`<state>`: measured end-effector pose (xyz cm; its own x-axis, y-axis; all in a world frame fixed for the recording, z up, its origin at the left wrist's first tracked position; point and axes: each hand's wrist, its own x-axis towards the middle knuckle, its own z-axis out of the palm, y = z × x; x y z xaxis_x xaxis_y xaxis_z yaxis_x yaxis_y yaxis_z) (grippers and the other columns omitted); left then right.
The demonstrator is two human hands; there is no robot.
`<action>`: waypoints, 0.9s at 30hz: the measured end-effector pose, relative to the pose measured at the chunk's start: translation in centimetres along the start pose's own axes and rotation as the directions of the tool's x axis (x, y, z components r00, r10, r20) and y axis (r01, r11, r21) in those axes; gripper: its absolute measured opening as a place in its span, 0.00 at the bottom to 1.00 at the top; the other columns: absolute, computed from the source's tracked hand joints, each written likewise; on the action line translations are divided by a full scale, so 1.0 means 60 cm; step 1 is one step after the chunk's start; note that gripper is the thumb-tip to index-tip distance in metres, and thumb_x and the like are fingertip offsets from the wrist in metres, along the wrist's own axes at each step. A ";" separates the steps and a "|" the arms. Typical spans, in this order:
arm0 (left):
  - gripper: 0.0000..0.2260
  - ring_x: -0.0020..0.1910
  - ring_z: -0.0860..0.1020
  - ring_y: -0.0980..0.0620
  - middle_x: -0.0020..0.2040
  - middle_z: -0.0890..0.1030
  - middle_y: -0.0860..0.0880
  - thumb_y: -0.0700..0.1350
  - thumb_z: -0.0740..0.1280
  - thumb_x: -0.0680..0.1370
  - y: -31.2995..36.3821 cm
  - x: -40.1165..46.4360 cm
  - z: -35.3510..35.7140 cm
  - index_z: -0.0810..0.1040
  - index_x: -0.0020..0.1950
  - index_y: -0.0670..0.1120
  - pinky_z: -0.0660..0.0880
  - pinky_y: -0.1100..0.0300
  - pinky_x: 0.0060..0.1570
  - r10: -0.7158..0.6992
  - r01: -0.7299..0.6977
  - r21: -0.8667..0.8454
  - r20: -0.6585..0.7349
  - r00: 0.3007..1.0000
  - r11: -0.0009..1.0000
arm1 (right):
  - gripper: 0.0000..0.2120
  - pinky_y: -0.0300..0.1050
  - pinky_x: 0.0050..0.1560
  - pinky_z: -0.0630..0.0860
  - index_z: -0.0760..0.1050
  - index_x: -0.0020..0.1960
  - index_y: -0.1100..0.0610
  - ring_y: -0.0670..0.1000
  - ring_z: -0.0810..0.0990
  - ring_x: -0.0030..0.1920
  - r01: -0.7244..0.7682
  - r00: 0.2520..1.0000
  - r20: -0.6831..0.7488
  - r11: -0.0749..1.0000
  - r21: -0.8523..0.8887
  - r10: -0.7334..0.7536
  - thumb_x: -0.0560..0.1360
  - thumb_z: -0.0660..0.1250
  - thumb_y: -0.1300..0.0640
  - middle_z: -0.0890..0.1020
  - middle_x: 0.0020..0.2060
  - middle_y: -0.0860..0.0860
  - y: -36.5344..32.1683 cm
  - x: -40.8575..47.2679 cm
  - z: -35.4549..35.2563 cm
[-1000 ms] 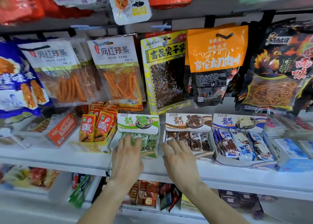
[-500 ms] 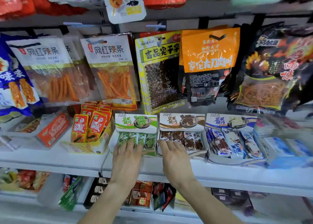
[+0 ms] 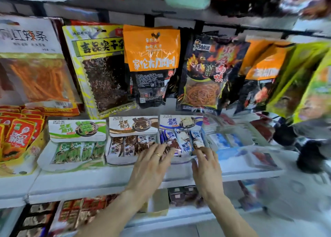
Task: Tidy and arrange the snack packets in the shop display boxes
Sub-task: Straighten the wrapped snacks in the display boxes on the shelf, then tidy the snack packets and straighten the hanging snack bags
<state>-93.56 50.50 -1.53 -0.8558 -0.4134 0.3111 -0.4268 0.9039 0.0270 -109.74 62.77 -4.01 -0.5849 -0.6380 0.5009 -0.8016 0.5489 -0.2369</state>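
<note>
Three display boxes are sitting side by side on the white shelf (image 3: 100, 180): green box (image 3: 75, 143), brown box (image 3: 131, 140), blue box (image 3: 180, 138). Green packets are looking neatly lined up already; blue packets (image 3: 184, 142), I'm judging, are needing work. I'm reaching my left hand (image 3: 152, 167), fingers spread loose, over the brown-blue boundary, while my right hand (image 3: 206, 167) is touching glossy, crinkly blue wrappers, fingers slightly apart.

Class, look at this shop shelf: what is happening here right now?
A person is tidying snack packets in display boxes on a shelf. The left hand lies with straight fingers at the front of the brown box and the neighbouring blue box. The right hand touches the blue packets with its fingertips. The green box is untouched.
</note>
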 end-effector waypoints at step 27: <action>0.19 0.61 0.75 0.42 0.64 0.75 0.43 0.45 0.70 0.79 0.028 -0.021 0.015 0.75 0.70 0.46 0.71 0.47 0.62 0.025 -0.020 0.025 -0.228 0.973 0.999 | 0.44 0.60 0.66 0.68 0.66 0.64 0.65 0.67 0.71 0.64 -0.717 0.690 0.079 0.694 -0.061 0.720 0.66 0.72 0.32 0.74 0.63 0.67 0.337 0.013 -0.073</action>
<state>-93.45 52.44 -2.75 -0.7769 -0.3548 0.5202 -0.4172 0.9088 -0.0032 -125.85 75.72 -4.77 -0.9901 -0.0876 0.1098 -0.1296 0.8714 -0.4732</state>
